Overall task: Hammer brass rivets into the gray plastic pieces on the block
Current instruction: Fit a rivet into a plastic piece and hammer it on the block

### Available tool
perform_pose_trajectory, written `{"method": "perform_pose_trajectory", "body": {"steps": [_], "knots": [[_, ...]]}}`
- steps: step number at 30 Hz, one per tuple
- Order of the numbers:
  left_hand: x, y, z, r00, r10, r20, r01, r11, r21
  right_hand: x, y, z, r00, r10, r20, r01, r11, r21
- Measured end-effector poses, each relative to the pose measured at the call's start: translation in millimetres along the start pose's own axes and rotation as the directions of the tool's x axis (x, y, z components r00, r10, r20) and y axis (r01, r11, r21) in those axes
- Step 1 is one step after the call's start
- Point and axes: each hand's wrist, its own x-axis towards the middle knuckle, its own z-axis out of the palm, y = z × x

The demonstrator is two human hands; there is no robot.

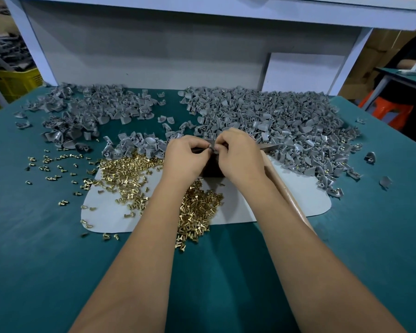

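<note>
Brass rivets and gray plastic pieces on a teal bench, both hands meeting over a dark block.

Left hand (186, 153) and right hand (238, 156) have fingers curled, fingertips pinching one small gray piece (211, 149) between them, just above the dark block (210, 168); whether a rivet is in it cannot be told. Block stands on a white mat (274, 200). Brass rivets (127, 174) lie heaped on the mat left of the block and under the forearms, with strays on the teal table (34, 236). Gray plastic pieces (274, 121) piled at right rear; a smaller pile (82, 111) at left rear. Wooden handle (288, 193) lies partly under the right wrist, its head hidden.
</note>
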Motion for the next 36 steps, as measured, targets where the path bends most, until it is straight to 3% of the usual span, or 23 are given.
{"method": "perform_pose_trajectory", "body": {"steps": [10,20,28,32,34,36], "knots": [[1.4,-2.8,-1.6,1.0,-0.01,0.025,0.012,0.999,-0.047,-5.6,-1.8,6.9,0.99,0.11,-0.093,-0.091,0.978,0.186],[-0.4,-2.0,-0.4,0.999,-0.036,0.004,0.036,0.999,0.01,-6.3,2.3,3.2,0.997,-0.03,-0.076,0.036,0.997,0.075],[-0.6,-1.8,-1.8,0.999,-0.045,0.024,0.046,0.999,-0.015,-1.1,-2.2,5.9,0.996,0.056,-0.067,-0.053,0.998,0.041],[-1.8,-0.2,-2.6,0.999,-0.04,0.024,0.04,0.999,-0.004,-6.0,-0.2,8.9,0.995,0.017,-0.101,-0.013,0.999,0.041],[-1.2,-0.4,-2.1,0.999,-0.041,0.025,0.041,0.999,0.005,-6.3,2.7,7.5,0.997,0.014,-0.079,-0.007,0.996,0.089],[-1.3,-1.0,-1.6,0.999,-0.045,0.017,0.045,0.999,0.021,-6.1,6.1,4.2,0.994,0.09,-0.057,-0.073,0.967,0.244]]}}
